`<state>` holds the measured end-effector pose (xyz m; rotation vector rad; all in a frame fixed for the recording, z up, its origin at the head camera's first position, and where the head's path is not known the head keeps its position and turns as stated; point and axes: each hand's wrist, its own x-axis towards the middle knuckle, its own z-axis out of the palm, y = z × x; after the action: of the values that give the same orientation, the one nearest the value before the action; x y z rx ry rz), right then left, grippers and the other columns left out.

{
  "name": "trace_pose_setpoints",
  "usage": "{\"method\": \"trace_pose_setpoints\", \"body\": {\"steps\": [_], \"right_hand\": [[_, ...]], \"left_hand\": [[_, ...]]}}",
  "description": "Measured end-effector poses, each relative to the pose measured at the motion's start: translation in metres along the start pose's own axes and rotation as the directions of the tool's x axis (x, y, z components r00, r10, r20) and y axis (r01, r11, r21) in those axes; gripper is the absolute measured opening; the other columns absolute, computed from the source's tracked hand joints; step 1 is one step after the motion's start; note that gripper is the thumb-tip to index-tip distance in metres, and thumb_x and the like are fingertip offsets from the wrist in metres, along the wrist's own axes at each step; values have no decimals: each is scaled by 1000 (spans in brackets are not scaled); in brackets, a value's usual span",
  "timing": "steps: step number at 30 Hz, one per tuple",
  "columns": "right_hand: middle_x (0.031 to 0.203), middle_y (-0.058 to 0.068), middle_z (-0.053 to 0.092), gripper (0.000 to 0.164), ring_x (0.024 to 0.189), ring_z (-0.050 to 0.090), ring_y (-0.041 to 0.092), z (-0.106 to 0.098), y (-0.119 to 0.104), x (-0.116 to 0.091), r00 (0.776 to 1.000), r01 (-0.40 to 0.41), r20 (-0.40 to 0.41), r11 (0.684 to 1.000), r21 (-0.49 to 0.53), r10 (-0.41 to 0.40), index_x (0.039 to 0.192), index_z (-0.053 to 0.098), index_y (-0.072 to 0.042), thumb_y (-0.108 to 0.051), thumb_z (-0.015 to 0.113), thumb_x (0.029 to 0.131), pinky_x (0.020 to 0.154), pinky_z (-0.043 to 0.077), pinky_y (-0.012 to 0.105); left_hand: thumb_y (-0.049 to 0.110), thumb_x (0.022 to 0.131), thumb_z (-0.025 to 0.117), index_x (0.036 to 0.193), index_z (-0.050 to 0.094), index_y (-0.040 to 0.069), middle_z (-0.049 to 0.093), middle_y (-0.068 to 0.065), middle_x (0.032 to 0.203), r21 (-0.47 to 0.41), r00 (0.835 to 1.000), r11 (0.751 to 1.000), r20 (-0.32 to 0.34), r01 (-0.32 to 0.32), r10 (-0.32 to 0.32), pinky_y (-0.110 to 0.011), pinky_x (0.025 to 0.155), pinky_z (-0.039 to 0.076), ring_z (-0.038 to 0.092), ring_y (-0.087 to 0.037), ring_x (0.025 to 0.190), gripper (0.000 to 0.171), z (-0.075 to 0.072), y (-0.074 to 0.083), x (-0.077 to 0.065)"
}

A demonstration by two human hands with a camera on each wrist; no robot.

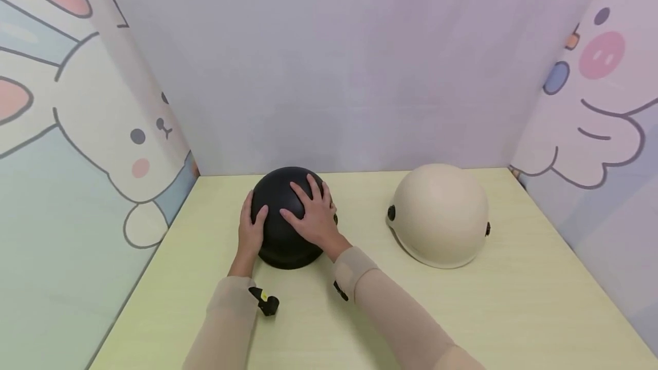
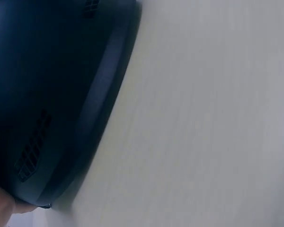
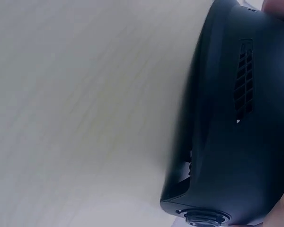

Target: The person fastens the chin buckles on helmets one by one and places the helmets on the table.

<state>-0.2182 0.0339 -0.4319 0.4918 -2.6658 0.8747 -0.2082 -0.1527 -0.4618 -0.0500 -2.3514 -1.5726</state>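
A black helmet (image 1: 280, 241) stands dome up at the left of the table, with both hands on it. My left hand (image 1: 250, 236) holds its left side, the thumb on the front of the shell. Across the upper right of the dome, my right hand (image 1: 316, 218) grips with spread, bent fingers. Slotted vents (image 2: 33, 151) and the lower rim show in the left wrist view, a bit of the hand at the corner. In the right wrist view, a round side fitting (image 3: 206, 217) sits at the shell's edge. The helmet's inside is mostly hidden.
An off-white helmet (image 1: 442, 216) with dark side fittings rests to the right on the pale yellow table (image 1: 514, 301). A plain curtain (image 1: 334, 73) hangs behind. Cartoon-printed sheets (image 1: 92, 130) flank both sides. A small black device (image 1: 268, 305) is strapped to the left wrist.
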Motion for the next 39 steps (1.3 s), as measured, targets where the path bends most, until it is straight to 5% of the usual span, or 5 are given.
{"method": "trace_pose_setpoints", "body": {"steps": [9,19,26,33,39], "right_hand": [[162,3,8,70,142,9,45,2,-1,7,1000,8,9,1000,-24,-8,153,32,-34,-63,52,92,91,30,73],[163,0,-4,71,145,-6,37,-9,-1,12,990,-15,140,999,37,10,155,22,-37,-62,48,94,100,20,72],[162,6,4,71,146,2,32,-27,12,5,987,-13,160,999,41,6,156,22,-32,-57,49,96,105,16,67],[161,11,10,69,145,10,35,-52,25,-7,989,0,147,995,99,-15,157,23,-26,-51,51,98,107,15,63],[161,10,14,67,143,18,35,-74,41,-22,989,-39,145,987,154,16,156,26,-25,-50,51,98,107,18,63]], "left_hand": [[40,102,47,157,20,14,18,-12,159,11,1000,1000,7,-1,1,-53,112,15,16,-31,144,67,-2,-7,10],[44,102,45,157,18,18,16,-10,160,47,999,999,28,14,-16,-51,113,13,14,-28,145,68,-8,-5,11],[48,102,44,158,14,15,9,-12,161,135,998,991,65,-9,0,-55,112,11,8,-30,146,71,-12,3,8],[49,99,49,158,16,20,5,-8,162,272,994,958,87,-91,70,-65,107,10,3,-37,145,73,-14,26,-3],[51,95,54,157,22,19,7,-9,162,418,978,887,155,-195,142,-75,100,5,-2,-45,143,76,2,52,-16]]}}
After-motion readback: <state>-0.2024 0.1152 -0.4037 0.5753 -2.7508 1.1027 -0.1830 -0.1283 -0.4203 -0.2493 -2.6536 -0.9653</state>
